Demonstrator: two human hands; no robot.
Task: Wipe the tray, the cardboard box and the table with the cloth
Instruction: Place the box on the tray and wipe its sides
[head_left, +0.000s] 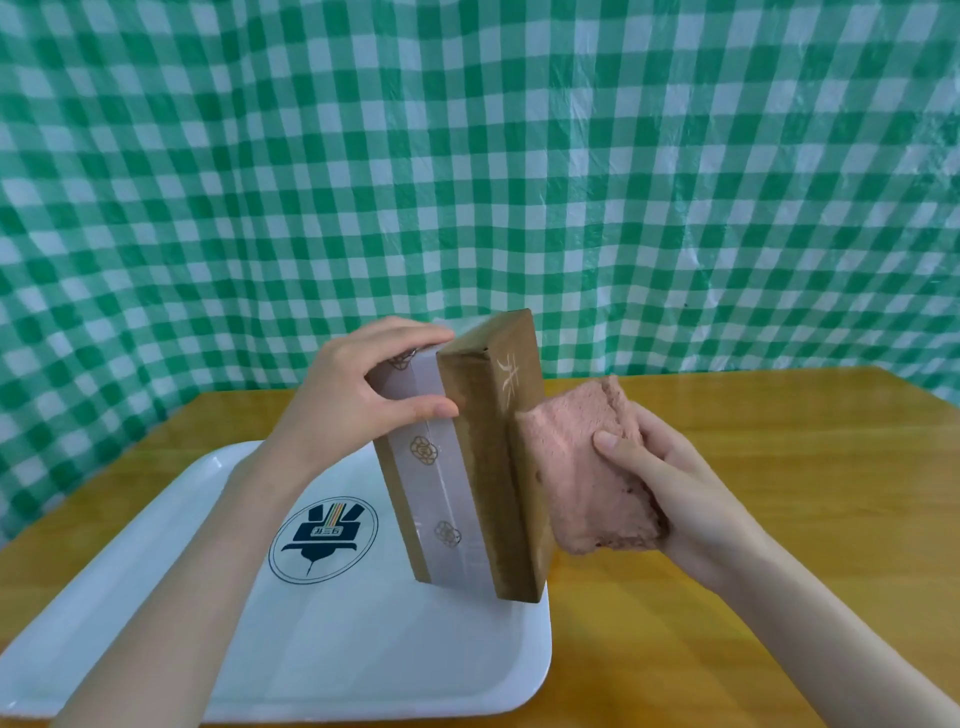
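Head view, angled down (close) over table (805, 457)

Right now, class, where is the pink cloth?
In the head view, the pink cloth is right of centre, gripped by the right hand against the right side of the cardboard box, above the table.

Backdrop: sheet (467, 156), thin glossy plastic, green-and-white check; hung behind the table, fills the upper frame and runs down the left and right edges; wrinkled, with pale sheen streaks at right.
Furniture: table (779, 519), wood, orange-brown, smooth; lower frame, far edge against the sheet.
Light: even, soft shadows.
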